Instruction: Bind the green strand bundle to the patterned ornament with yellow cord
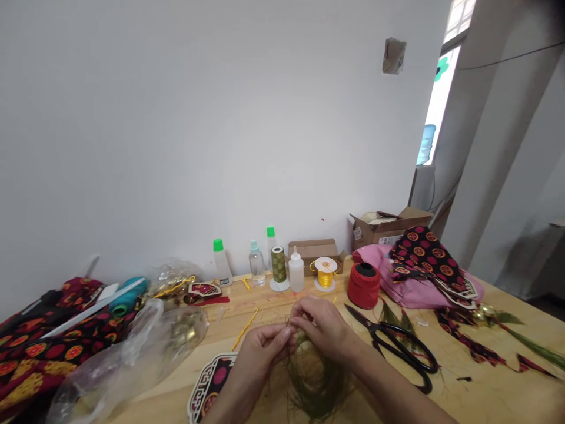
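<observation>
My left hand (270, 346) and my right hand (320, 325) meet above the table with their fingertips pinched together. Between them is the top of a looped bundle of dark green thread (320, 386), which hangs down below the fingers. Exactly how the strands pass through the fingertips is too small to make out. Partly under my left forearm lies a patterned fabric piece with a cream border (207, 386) and a yellow cord (245, 330). Black-handled scissors (397, 341) rest beside my right forearm, blades slightly apart.
Along the wall stand a green thread spool (278, 265), a white squeeze bottle (296, 272), a yellow cord spool (325, 277) and a red thread cone (364, 287). Left are a clear plastic bag (132, 359) and patterned fabric (57, 335). Right are pink cloth (401, 291) and a cardboard box (375, 232).
</observation>
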Demonstrator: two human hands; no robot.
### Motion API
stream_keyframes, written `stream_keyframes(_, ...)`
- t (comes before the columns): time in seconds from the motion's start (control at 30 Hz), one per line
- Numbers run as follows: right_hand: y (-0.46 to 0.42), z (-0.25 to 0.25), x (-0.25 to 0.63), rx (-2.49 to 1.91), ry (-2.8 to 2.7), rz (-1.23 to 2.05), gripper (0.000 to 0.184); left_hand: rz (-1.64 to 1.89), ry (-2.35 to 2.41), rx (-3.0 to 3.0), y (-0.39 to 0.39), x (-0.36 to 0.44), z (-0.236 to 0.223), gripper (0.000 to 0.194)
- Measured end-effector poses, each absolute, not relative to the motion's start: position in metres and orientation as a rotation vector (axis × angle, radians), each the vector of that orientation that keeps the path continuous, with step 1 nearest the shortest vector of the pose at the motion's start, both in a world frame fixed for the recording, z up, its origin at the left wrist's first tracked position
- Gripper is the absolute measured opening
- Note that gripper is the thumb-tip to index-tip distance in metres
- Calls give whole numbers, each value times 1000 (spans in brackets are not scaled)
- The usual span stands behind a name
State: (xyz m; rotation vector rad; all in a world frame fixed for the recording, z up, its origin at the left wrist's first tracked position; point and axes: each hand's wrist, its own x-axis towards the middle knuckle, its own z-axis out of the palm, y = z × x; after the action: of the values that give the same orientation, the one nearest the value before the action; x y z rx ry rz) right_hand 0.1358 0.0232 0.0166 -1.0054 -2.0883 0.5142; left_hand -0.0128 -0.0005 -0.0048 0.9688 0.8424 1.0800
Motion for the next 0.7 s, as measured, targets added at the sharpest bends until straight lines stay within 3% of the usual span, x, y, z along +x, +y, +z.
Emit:
stream_keyframes(0.1, 24, 18, 133, -957, -1830, 842, 5, 1072, 851, 935, 0, -13, -4, 13)
stream_keyframes(0.23, 31, 19, 137, -836, -1330, 1236, 19, 1147, 799, 760, -1, -13, 3, 9)
stream_keyframes(0.47, 28, 12, 128, -853, -1330, 1335, 23, 1289, 722, 565, 0, -16, 1, 5)
stream_keyframes(0.7, 23, 14, 122, -824, -1334, 1320, 19, 1205, 677, 605, -1, -16, 2, 5)
